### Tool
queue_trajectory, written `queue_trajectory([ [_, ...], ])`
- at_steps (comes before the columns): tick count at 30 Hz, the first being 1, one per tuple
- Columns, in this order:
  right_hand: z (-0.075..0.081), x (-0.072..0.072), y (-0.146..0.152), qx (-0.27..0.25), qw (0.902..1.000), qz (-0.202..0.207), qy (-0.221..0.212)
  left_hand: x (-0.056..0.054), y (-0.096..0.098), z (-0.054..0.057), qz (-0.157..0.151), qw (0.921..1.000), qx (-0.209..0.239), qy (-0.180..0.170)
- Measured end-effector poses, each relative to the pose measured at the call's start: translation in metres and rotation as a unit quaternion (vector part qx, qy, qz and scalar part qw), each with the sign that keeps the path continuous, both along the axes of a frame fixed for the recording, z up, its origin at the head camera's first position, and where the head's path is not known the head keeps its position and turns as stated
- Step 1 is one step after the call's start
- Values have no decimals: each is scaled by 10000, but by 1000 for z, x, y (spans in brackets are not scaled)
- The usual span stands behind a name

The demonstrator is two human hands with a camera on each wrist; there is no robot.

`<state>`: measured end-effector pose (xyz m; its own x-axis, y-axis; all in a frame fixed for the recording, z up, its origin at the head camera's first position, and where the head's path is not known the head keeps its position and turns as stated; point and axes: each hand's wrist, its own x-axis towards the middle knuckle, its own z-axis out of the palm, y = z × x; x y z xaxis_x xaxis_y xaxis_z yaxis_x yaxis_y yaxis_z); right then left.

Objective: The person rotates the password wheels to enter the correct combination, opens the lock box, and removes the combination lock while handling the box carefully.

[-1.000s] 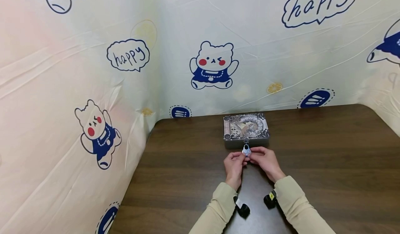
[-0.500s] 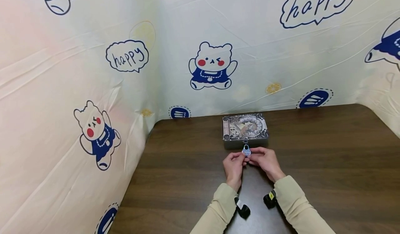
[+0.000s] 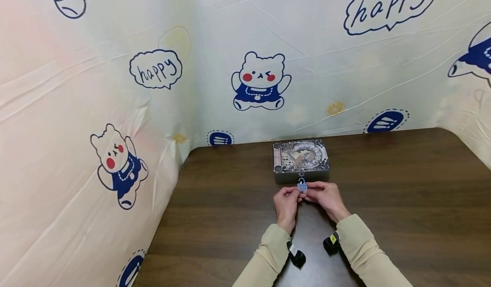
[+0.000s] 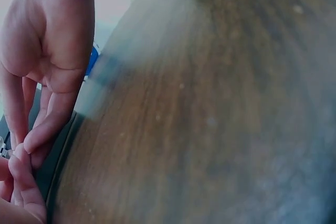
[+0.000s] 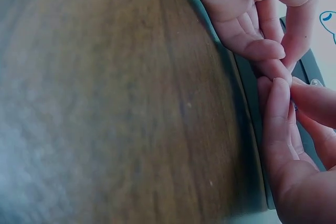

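Note:
A small blue-silver padlock [image 3: 302,187] hangs at the front clasp of a dark tin box [image 3: 301,177] with a patterned lid. My left hand [image 3: 285,204] pinches the padlock's left side, and my right hand [image 3: 326,196] pinches it from the right. The shackle points up toward the clasp. In the left wrist view, my right hand [image 4: 52,51] comes down from the top and its fingertips meet those of my left hand [image 4: 21,198]. The right wrist view has the left hand [image 5: 252,19] above the right hand [image 5: 299,177]; fingers hide most of the padlock.
The brown wooden table [image 3: 230,210] spreads around the box. Behind it hangs a pale printed cloth [image 3: 307,44], with another stretch along the left side. A black camera [image 3: 296,256] sits on the left wrist, another black camera [image 3: 331,244] on the right.
Both hands keep their places at the padlock. Its shackle and face look slightly turned compared with before. The box has not visibly moved.

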<state>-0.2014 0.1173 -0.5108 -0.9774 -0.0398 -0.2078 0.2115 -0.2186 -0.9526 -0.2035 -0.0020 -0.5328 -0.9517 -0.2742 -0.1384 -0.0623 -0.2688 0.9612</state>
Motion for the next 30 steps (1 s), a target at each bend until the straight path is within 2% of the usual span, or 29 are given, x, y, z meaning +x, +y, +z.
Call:
queue_trajectory([
  [16,-3,1,-5,-357,9987,-311,-173,-2,0,1,61,9996,-196,190],
  [25,0,3,-12,-552,9973,-363,-317,-10,-5,5,33,9983,-572,73],
  [30,1,5,-18,-605,9964,-509,-317,-12,-6,9,29,9963,-855,124],
])
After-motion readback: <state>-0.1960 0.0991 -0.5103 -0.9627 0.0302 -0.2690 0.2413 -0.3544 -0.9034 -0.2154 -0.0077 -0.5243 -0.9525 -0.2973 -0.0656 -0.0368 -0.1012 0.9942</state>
